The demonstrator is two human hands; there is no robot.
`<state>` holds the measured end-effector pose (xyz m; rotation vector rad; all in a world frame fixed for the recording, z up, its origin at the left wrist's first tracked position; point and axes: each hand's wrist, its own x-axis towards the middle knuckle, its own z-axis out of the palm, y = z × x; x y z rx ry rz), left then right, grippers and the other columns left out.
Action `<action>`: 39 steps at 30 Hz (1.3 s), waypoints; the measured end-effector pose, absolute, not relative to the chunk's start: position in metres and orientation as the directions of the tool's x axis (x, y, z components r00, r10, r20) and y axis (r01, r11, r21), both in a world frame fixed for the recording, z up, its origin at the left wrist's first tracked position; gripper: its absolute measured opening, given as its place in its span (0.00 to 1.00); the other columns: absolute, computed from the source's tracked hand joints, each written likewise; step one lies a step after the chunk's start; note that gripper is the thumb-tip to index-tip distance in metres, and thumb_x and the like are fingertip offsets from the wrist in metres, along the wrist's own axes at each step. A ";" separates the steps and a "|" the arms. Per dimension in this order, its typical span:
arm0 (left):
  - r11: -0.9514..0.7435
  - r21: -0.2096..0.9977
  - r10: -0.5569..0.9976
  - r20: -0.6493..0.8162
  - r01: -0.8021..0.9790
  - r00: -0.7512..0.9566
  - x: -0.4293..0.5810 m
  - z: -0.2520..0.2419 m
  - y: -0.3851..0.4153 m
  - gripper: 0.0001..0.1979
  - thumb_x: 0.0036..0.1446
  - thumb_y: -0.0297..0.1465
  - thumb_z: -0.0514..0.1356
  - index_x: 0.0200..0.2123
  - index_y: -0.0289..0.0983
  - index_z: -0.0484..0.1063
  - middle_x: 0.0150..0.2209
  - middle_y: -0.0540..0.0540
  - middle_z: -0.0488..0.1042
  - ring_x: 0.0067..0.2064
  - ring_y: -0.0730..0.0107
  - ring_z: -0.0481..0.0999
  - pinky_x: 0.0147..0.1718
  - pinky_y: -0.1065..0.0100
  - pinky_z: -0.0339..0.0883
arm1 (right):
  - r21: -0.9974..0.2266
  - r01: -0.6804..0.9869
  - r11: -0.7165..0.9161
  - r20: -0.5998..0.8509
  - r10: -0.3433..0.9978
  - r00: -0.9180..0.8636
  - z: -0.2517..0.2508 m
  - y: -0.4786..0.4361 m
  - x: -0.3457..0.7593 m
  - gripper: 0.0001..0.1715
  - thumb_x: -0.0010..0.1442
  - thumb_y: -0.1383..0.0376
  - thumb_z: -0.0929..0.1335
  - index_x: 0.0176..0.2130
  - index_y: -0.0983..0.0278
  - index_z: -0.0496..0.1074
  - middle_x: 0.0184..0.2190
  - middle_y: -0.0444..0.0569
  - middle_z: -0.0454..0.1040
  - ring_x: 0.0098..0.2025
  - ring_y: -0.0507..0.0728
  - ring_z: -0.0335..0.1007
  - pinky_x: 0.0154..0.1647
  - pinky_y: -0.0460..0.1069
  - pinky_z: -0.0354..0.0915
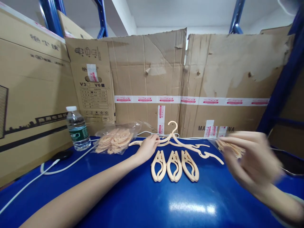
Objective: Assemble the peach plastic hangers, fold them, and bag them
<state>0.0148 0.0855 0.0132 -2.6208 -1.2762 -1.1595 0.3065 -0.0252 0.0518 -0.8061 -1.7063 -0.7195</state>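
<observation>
My left hand [148, 148] is closed on one arm of a light peach plastic folding hanger [174, 136], which lies unfolded on the blue table with its hook toward the back. Several hanger arms cross there, so I cannot tell whether one or two hangers overlap. In front of it lie three folded hangers in a row: left [153, 171], middle [169, 171] and right [196, 174]. At the right my right hand [255, 160] is blurred by motion, its thumb and forefinger apart with nothing visible between them. Behind it, partly hidden, lies a bag of slim peach pieces [234, 150].
A clear bag of peach parts [115, 139] lies at the left beside a water bottle [79, 134]. A black mouse-like object [62, 155] and white cables [71, 167] are nearby. Cardboard sheets [147, 82] wall the back. A dark flat device [291, 162] lies far right.
</observation>
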 end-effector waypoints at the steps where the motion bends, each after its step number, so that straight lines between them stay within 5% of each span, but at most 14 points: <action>1: -0.678 0.305 0.665 0.641 0.668 0.382 0.016 0.013 0.085 0.05 0.62 0.22 0.52 0.36 0.37 0.65 0.35 0.45 0.73 0.38 0.62 0.74 0.38 0.63 0.68 | 0.059 0.811 0.582 0.942 0.237 -0.238 0.047 -0.014 0.306 0.15 0.65 0.60 0.65 0.50 0.62 0.70 0.43 0.53 0.72 0.43 0.61 0.70 0.43 0.57 0.68; 4: -0.710 0.317 0.624 0.697 0.629 0.353 0.021 0.016 0.079 0.05 0.61 0.22 0.52 0.36 0.37 0.64 0.35 0.46 0.71 0.38 0.62 0.73 0.38 0.63 0.68 | 0.037 0.860 0.509 0.814 0.484 -0.321 0.028 0.021 0.310 0.26 0.64 0.56 0.62 0.58 0.66 0.62 0.46 0.60 0.72 0.48 0.67 0.68 0.45 0.60 0.66; 6: -0.735 0.314 0.596 0.722 0.601 0.351 0.025 0.019 0.074 0.06 0.62 0.22 0.51 0.36 0.37 0.63 0.36 0.46 0.70 0.39 0.63 0.73 0.39 0.63 0.68 | 0.087 0.894 0.439 0.769 0.540 -0.341 0.018 0.035 0.316 0.26 0.65 0.57 0.61 0.58 0.67 0.62 0.47 0.60 0.72 0.48 0.68 0.68 0.46 0.61 0.64; 11: -0.789 0.270 0.526 0.761 0.552 0.380 0.025 0.028 0.053 0.08 0.63 0.22 0.50 0.41 0.37 0.65 0.39 0.44 0.71 0.43 0.63 0.73 0.44 0.61 0.68 | 0.152 0.903 0.402 0.730 0.570 -0.378 0.021 0.029 0.329 0.15 0.68 0.64 0.56 0.38 0.62 0.69 0.32 0.50 0.76 0.35 0.61 0.72 0.44 0.58 0.60; 15: -0.827 0.175 0.422 0.822 0.535 0.382 0.017 0.020 0.019 0.15 0.61 0.20 0.51 0.48 0.39 0.66 0.49 0.41 0.69 0.54 0.58 0.68 0.55 0.54 0.60 | -0.006 0.906 0.422 0.697 0.652 -0.299 0.029 0.019 0.332 0.14 0.67 0.60 0.57 0.35 0.61 0.67 0.27 0.48 0.74 0.29 0.59 0.71 0.29 0.50 0.59; 17: -0.840 0.275 0.483 0.771 0.467 0.416 0.014 0.009 0.001 0.14 0.59 0.22 0.54 0.48 0.40 0.67 0.48 0.42 0.70 0.51 0.59 0.70 0.53 0.56 0.63 | -0.095 0.896 0.433 0.672 0.692 -0.264 0.029 0.017 0.333 0.14 0.66 0.59 0.58 0.34 0.61 0.67 0.25 0.47 0.73 0.27 0.58 0.70 0.26 0.48 0.58; 18: -0.781 0.418 0.601 0.705 0.465 0.376 0.013 0.004 -0.006 0.14 0.58 0.24 0.56 0.47 0.40 0.68 0.46 0.43 0.71 0.49 0.60 0.71 0.51 0.57 0.66 | -0.131 0.892 0.432 0.659 0.710 -0.248 0.029 0.017 0.332 0.14 0.66 0.58 0.58 0.34 0.60 0.67 0.24 0.46 0.73 0.26 0.58 0.70 0.25 0.48 0.57; 20: -0.539 0.750 0.839 0.519 0.383 0.163 0.013 -0.004 -0.012 0.15 0.58 0.29 0.58 0.49 0.39 0.66 0.48 0.41 0.70 0.45 0.60 0.74 0.45 0.59 0.71 | -0.192 0.879 0.436 0.626 0.745 -0.233 0.026 0.018 0.331 0.14 0.66 0.57 0.58 0.34 0.60 0.67 0.22 0.44 0.70 0.24 0.57 0.68 0.24 0.48 0.55; 22: -0.309 0.938 0.943 0.323 0.155 -0.077 0.014 -0.008 -0.009 0.22 0.56 0.34 0.61 0.53 0.38 0.62 0.53 0.38 0.68 0.45 0.60 0.75 0.45 0.59 0.72 | -0.238 0.856 0.460 0.582 0.773 -0.253 0.022 0.018 0.329 0.15 0.66 0.56 0.58 0.33 0.60 0.66 0.20 0.43 0.68 0.22 0.57 0.66 0.23 0.47 0.55; 26: -0.213 0.968 0.949 0.173 -0.134 -0.263 0.011 -0.003 0.006 0.28 0.54 0.35 0.64 0.56 0.39 0.59 0.58 0.39 0.65 0.48 0.61 0.75 0.46 0.61 0.73 | -0.254 0.824 0.506 0.502 0.797 -0.335 0.013 0.017 0.322 0.16 0.67 0.57 0.58 0.29 0.60 0.63 0.22 0.45 0.69 0.24 0.57 0.66 0.25 0.48 0.56; 31: -0.265 0.964 0.954 0.266 0.030 -0.134 0.011 -0.002 0.002 0.36 0.50 0.36 0.66 0.60 0.42 0.57 0.56 0.41 0.66 0.31 0.73 0.75 0.27 0.70 0.73 | -0.233 0.817 0.527 0.387 0.821 -0.419 0.009 0.009 0.313 0.17 0.69 0.57 0.56 0.31 0.60 0.64 0.27 0.47 0.71 0.29 0.59 0.67 0.31 0.50 0.59; 39: -0.318 0.936 0.946 0.324 0.149 -0.015 0.011 -0.004 0.001 0.19 0.48 0.37 0.66 0.43 0.35 0.73 0.32 0.49 0.73 0.27 0.73 0.72 0.25 0.73 0.67 | -0.319 0.760 0.566 0.377 0.812 -0.447 0.016 0.003 0.308 0.12 0.68 0.61 0.59 0.43 0.60 0.69 0.34 0.49 0.72 0.35 0.59 0.68 0.35 0.51 0.63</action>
